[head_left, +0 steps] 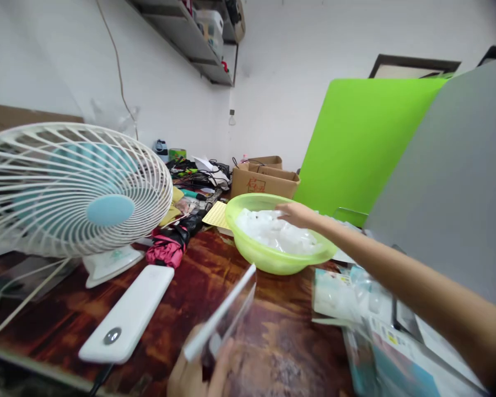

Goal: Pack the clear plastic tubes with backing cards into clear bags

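My left hand (182,370), at the bottom middle, is closed around a thin flat package (220,314) with a white edge and a clear plastic side. It is tilted and seen nearly edge-on, so its contents cannot be made out. Ahead of it, a yellow-green basin (268,265) stands on the table, filled with white, shiny plastic-wrapped pieces (268,234). Reaching in from the right, my right hand (296,214) is over the basin's far side. Its fingers point left, slightly apart, at the top of the white pieces; its fingertips are small and blurred.
A white fan (109,210) stands at left, with a white device (126,314) before it and a folded pink umbrella (167,248) alongside. Clear-and-blue packages (397,353) lie at right. Behind the basin are a cardboard box (264,183) and a green panel (364,143).
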A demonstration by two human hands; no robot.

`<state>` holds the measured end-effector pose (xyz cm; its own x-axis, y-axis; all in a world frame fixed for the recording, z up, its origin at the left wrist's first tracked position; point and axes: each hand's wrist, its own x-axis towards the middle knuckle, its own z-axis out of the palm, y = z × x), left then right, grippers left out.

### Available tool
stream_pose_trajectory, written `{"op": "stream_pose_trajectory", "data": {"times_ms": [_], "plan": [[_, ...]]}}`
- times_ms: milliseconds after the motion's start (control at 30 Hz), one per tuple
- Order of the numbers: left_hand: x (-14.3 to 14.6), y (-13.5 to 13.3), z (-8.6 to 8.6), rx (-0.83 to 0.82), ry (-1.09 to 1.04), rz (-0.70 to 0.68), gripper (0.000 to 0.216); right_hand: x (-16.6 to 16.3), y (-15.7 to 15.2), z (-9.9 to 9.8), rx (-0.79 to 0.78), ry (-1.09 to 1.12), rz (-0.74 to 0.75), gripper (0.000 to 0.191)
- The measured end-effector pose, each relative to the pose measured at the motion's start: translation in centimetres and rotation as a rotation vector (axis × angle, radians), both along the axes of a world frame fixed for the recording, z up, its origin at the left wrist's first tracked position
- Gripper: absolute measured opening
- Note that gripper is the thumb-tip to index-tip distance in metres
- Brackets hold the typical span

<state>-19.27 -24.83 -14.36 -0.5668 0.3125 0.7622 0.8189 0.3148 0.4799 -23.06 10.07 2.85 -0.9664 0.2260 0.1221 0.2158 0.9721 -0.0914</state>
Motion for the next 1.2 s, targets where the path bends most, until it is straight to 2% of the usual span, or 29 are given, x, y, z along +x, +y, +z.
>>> {"op": "stream_pose_trajectory", "data": {"times_ms": [133, 233, 267, 333, 367, 433, 533, 633, 733, 800, 833, 900, 967, 1000, 1067, 1200], "plan": [[0.7, 0.6, 2.0, 0.053, -0.248, -0.074, 0.021, 8.2, -5.3, 2.4, -0.037, 0.145, 0.016, 0.023], [2.3, 1.1, 3.7, 0.044, -0.173, -0.125, 0.020, 16.4, -10.7, 2.9, -0.109, 0.181, 0.130, 0.012], [2.9, 1.2, 4.2, 0.015, -0.094, -0.158, 0.022, 18.9, -12.5, 2.8, -0.171, 0.234, 0.228, 0.009], [4.3, 1.2, 5.2, -0.049, 0.093, -0.233, 0.032, 23.2, -15.5, 1.7, -0.207, 0.434, 0.319, 0.019], [5.0, 1.2, 5.6, -0.072, 0.187, -0.259, 0.038, 24.9, -16.8, 0.9, -0.197, 0.541, 0.326, 0.027], [6.5, 1.4, 6.4, -0.085, 0.362, -0.265, 0.047, 27.6, -18.8, -1.4, -0.146, 0.694, 0.247, 0.038], [9.2, 2.1, 7.1, -0.101, 0.575, -0.291, 0.049, 30.1, -21.0, -5.5, -0.198, 0.778, 0.110, 0.048], [12.4, 2.9, 6.8, -0.079, 0.628, -0.382, 0.039, 31.6, -22.9, -8.5, -0.470, 0.962, -0.043, 0.044], [15.1, 3.4, 5.7, -0.061, 0.575, -0.423, 0.033, 33.1, -24.1, -9.5, -0.734, 0.976, -0.096, 0.027], [16.4, 3.4, 5.0, -0.081, 0.538, -0.456, 0.033, 34.6, -24.2, -9.7, -0.798, 0.959, -0.066, 0.014], [16.8, 3.5, 4.7, -0.087, 0.504, -0.474, 0.035, 35.4, -24.1, -9.9, -0.826, 1.019, -0.100, 0.011], [17.7, 3.8, 4.4, -0.076, 0.416, -0.492, 0.038, 37.3, -23.8, -10.5, -0.837, 1.239, -0.329, 0.007], [18.4, 4.2, 4.4, -0.051, 0.367, -0.511, 0.042, 39.1, -23.7, -11.2, -0.701, 1.330, -0.581, 0.011], [18.8, 4.5, 4.5, -0.041, 0.369, -0.529, 0.043, 39.8, -23.7, -11.4, -0.596, 1.302, -0.641, 0.018], [19.4, 5.2, 4.8, -0.024, 0.407, -0.590, 0.039, 40.9, -23.9, -11.5, -0.471, 1.177, -0.654, 0.024], [20.4, 6.4, 5.2, 0.016, 0.569, -0.689, 0.029, 41.7, -24.5, -10.6, -0.596, 0.984, -0.574, 0.013]]}}
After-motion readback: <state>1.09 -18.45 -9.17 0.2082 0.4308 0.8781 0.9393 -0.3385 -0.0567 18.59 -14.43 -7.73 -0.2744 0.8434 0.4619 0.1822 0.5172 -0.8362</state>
